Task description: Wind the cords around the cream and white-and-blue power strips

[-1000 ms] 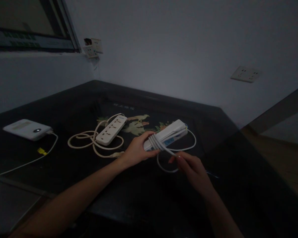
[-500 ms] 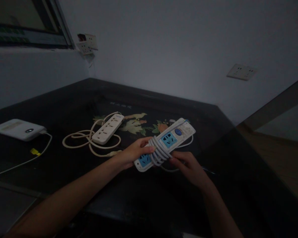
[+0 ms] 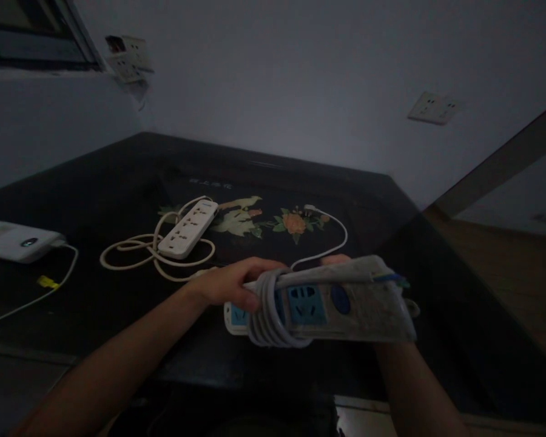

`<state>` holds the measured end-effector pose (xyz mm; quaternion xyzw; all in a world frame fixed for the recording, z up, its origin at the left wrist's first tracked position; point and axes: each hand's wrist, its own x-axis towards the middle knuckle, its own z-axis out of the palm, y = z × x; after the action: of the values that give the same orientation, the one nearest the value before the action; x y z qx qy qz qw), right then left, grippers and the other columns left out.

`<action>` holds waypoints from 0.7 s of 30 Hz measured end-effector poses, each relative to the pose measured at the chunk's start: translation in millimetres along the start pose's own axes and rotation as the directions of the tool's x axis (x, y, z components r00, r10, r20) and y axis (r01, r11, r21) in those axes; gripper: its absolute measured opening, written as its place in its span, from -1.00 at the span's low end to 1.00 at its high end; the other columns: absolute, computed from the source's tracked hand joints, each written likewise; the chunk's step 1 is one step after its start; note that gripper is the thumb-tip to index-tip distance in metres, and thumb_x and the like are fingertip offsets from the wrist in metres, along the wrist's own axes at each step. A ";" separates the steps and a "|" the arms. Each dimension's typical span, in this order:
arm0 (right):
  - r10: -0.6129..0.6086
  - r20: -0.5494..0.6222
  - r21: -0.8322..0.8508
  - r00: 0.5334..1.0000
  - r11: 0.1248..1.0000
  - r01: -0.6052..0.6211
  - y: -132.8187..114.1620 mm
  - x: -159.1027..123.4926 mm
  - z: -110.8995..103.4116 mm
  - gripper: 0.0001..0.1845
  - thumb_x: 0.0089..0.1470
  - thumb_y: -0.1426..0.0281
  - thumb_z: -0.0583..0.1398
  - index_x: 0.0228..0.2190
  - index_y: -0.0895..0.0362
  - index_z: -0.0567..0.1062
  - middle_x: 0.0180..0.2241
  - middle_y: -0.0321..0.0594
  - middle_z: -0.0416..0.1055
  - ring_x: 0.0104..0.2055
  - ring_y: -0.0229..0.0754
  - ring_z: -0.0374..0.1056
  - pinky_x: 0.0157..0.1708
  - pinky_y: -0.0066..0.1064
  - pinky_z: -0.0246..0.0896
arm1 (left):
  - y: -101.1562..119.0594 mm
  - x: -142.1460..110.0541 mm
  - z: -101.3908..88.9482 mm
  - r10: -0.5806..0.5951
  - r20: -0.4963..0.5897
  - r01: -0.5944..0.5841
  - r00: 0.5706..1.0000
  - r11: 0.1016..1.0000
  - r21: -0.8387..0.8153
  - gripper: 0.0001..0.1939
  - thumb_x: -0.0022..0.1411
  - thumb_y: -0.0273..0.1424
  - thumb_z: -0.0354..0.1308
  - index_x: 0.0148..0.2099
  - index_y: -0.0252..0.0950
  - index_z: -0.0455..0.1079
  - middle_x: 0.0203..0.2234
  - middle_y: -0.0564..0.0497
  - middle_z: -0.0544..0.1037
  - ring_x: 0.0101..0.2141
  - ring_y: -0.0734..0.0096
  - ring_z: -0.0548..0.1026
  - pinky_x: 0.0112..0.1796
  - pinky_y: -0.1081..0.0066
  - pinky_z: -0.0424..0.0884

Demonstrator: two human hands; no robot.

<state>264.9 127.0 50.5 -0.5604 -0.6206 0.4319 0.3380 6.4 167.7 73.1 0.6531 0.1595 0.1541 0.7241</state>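
A white power strip point(image 3: 359, 315) with blue sockets is held up above the table, tilted, its near face towards me. Several turns of its grey cord point(image 3: 266, 315) are wound around its left part. My left hand point(image 3: 230, 282) grips that left end, thumb on the front by the turns. My right hand point(image 3: 335, 259) is behind the strip, only a bent part showing over the top edge; what it holds is hidden. Coloured bare wires point(image 3: 391, 277) stick out at the strip's right end. A thin white cable point(image 3: 339, 240) runs from behind the strip across the table.
A second white power strip point(image 3: 188, 229) lies left of centre with its cream cord point(image 3: 113, 261) looped around it. At the far left is a white device point(image 3: 25, 241) with a cable and yellow tag point(image 3: 48, 282). Wall sockets point(image 3: 433, 108) are behind the dark table point(image 3: 200, 149).
The strip has come nearer and turned more level, its socket face now towards me. My right hand has gone from the cord in front to behind the strip. The view has shifted.
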 end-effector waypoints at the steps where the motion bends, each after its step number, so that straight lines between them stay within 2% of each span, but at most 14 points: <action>1: 0.025 0.051 0.027 0.998 0.999 -0.027 -1.2 2.2 2.2 -0.55 0.01 0.00 0.11 -0.60 0.11 0.40 -0.68 -0.31 0.25 -0.62 -0.26 0.16 -0.61 -0.40 0.12 | 1.7 1.5 -0.4 -0.015 0.053 0.011 0.998 0.997 0.076 -0.26 -0.23 0.00 0.35 -0.02 -0.31 0.42 -0.17 -0.08 0.56 -0.15 0.12 0.50 -0.14 0.29 0.42; 4: 0.071 0.208 0.158 0.976 0.982 -0.105 -8.7 9.9 7.6 -0.51 -0.07 -0.03 0.18 -0.66 0.12 0.28 -0.72 -0.46 0.07 -0.69 -0.40 -0.06 -0.69 -0.51 -0.12 | 4.7 5.9 1.3 -0.037 0.131 -0.005 0.991 0.952 0.305 -0.36 -0.14 -0.19 0.33 0.02 -0.30 0.39 -0.12 -0.04 0.55 -0.12 0.18 0.48 -0.09 0.35 0.37; 7: 0.072 0.242 0.175 0.968 0.978 -0.117 -21.8 17.2 6.4 -0.52 -0.07 0.01 0.21 -0.66 0.14 0.28 -0.72 -0.50 0.02 -0.68 -0.44 -0.14 -0.67 -0.52 -0.27 | 5.0 7.1 7.5 -0.041 0.090 -0.011 0.995 0.862 0.507 -0.41 -0.09 -0.27 0.33 0.04 -0.25 0.39 -0.12 0.00 0.54 -0.13 0.24 0.49 -0.11 0.41 0.36; 11: 0.004 0.200 -0.123 0.980 0.992 0.021 -46.4 22.8 -7.3 -0.58 -0.04 0.07 0.23 -0.63 0.19 0.45 -0.69 -0.39 0.21 -0.63 -0.40 0.02 -0.62 -0.49 -0.16 | 5.2 6.3 16.9 -0.034 -0.030 0.045 0.999 0.646 0.762 -0.43 -0.06 -0.20 0.32 0.04 -0.19 0.39 -0.24 0.04 0.57 -0.27 0.31 0.52 -0.26 0.46 0.36; 13: -0.047 0.216 -0.273 0.975 0.956 0.106 -61.5 21.9 -14.9 -0.62 -0.02 0.12 0.22 -0.58 0.19 0.52 -0.66 -0.33 0.29 -0.59 -0.35 0.11 -0.58 -0.47 -0.08 | 5.5 5.6 19.0 -0.014 -0.095 0.088 0.995 0.529 0.844 -0.44 -0.03 -0.17 0.30 0.05 -0.14 0.37 -0.27 0.06 0.57 -0.28 0.29 0.52 -0.28 0.45 0.35; 15: -0.064 0.245 -0.393 0.968 0.905 0.159 -77.7 18.1 -19.3 -0.66 0.03 0.17 0.19 -0.55 0.17 0.56 -0.66 -0.32 0.31 -0.59 -0.33 0.13 -0.58 -0.46 -0.07 | 5.0 4.9 18.7 0.002 -0.125 0.110 0.992 0.453 0.885 -0.44 -0.01 -0.17 0.28 0.07 -0.11 0.34 -0.26 0.06 0.57 -0.26 0.26 0.53 -0.28 0.44 0.35; 18: -0.067 0.294 -0.505 0.953 0.836 0.215 -99.4 9.0 -16.6 -0.64 0.11 0.27 0.11 -0.59 0.16 0.52 -0.68 -0.33 0.28 -0.62 -0.33 0.11 -0.61 -0.46 -0.09 | 1.2 5.0 16.2 0.034 -0.176 0.153 0.984 0.345 0.926 -0.44 0.03 -0.17 0.25 0.09 -0.10 0.31 -0.21 0.02 0.58 -0.23 0.18 0.54 -0.26 0.38 0.37; 21: -0.080 0.319 -0.545 0.944 0.800 0.252 -110.6 -1.2 -4.5 -0.63 0.15 0.36 0.05 -0.61 0.16 0.48 -0.64 -0.30 0.33 -0.59 -0.32 0.17 -0.58 -0.47 -0.04 | -5.0 7.7 13.8 0.086 -0.269 0.241 0.959 0.249 0.938 -0.42 0.05 -0.18 0.22 0.14 -0.12 0.27 -0.14 -0.05 0.56 -0.18 0.07 0.54 -0.25 0.30 0.39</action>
<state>224.5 126.6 153.6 -0.5123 -0.8107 0.2660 0.0974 19.4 158.2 69.2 0.9223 0.3478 0.0742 0.1514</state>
